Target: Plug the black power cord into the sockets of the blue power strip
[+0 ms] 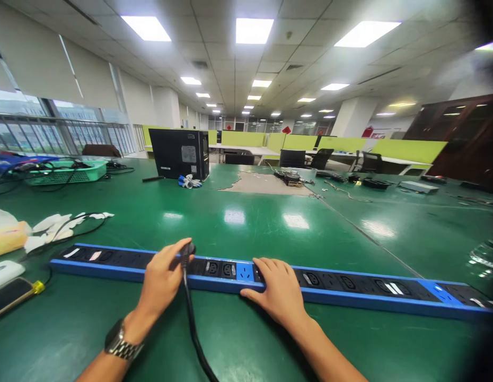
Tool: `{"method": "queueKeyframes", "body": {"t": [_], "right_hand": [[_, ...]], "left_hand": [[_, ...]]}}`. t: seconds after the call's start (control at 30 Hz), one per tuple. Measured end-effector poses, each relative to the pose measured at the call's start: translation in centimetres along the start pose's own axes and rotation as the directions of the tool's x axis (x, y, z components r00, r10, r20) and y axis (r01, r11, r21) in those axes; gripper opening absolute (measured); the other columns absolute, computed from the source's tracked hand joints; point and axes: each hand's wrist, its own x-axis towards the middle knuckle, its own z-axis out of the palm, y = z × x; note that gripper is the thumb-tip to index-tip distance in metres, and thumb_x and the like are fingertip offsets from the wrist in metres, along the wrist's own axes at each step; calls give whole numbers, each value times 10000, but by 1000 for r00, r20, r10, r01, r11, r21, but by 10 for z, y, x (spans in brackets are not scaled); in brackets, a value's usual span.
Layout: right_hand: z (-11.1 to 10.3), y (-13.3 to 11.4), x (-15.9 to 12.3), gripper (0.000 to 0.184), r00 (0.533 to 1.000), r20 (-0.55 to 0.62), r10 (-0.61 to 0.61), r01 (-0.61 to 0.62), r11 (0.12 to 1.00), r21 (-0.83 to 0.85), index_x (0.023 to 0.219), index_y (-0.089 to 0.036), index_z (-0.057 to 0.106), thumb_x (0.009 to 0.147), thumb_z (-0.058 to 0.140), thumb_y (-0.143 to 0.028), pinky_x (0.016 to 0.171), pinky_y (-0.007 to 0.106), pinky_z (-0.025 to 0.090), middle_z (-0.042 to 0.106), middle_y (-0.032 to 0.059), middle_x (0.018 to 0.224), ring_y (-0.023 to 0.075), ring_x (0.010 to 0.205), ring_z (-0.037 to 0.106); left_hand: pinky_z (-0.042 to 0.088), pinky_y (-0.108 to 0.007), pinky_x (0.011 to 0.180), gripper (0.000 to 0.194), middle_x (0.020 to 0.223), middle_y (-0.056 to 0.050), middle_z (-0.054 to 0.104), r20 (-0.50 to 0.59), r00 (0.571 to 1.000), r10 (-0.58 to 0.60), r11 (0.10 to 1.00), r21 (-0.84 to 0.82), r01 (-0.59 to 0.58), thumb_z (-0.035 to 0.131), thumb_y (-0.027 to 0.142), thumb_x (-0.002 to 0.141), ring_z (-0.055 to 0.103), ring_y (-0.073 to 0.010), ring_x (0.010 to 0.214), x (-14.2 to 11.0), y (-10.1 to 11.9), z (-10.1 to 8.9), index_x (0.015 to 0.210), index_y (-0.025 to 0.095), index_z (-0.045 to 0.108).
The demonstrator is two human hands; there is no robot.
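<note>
A left hand (164, 273) pinches a black plug (186, 249) above a long blue-and-black power strip (350, 302) as a right hand (278, 286) grips the strip, fingers over its top and thumb at the near side. The strip lies across the near part of a green table (214, 212); a thick black cord (193, 318) runs from the plug toward the lower edge of the view. A metal-banded watch (120, 342) circles the left wrist.

To the left are a yellow packet (8, 233), crumpled white material (51, 228) with a dark wire, and a green basket (77, 172) with cables. Beyond the strip stand a black computer case (173, 154), blue-and-white gloves (190, 182) beside it, and loose parts (290, 178) by a torn, bare patch (256, 182).

The glossy tabletop reflects ceiling lights (254, 31) in an office with lime partitions (242, 139), dark chairs (292, 158) and a brown cabinet (461, 130).

Both hands cover some of the strip's sockets. The plug's prongs cannot be made out, the cord's far end is cut off, and the right edge is dark and blurred.
</note>
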Motion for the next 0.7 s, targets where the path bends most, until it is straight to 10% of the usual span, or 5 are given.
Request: {"method": "queueKeyframes", "body": {"t": [0.17, 0.7], "right_hand": [[0, -1, 0, 689, 1000, 7, 11, -11, 1000, -5, 1219, -211, 600, 648, 749, -567, 1003, 485, 363, 640, 92, 1212, 308, 1118, 545], [-3, -1, 2, 682, 999, 35, 23, -24, 999, 28, 1216, -211, 596, 651, 748, -560, 1005, 490, 347, 640, 91, 1209, 300, 1122, 538]], "left_hand": [[517, -363, 868, 346, 1087, -60, 719, 261, 965, 28, 999, 9, -31, 542, 427, 886, 663, -225, 978, -5, -26, -2, 1156, 231, 631], [473, -439, 951, 312, 1166, -61, 689, 366, 929, 48, 987, 126, -100, 530, 383, 889, 617, -243, 1092, -4, -26, 1, 1157, 259, 630]]}}
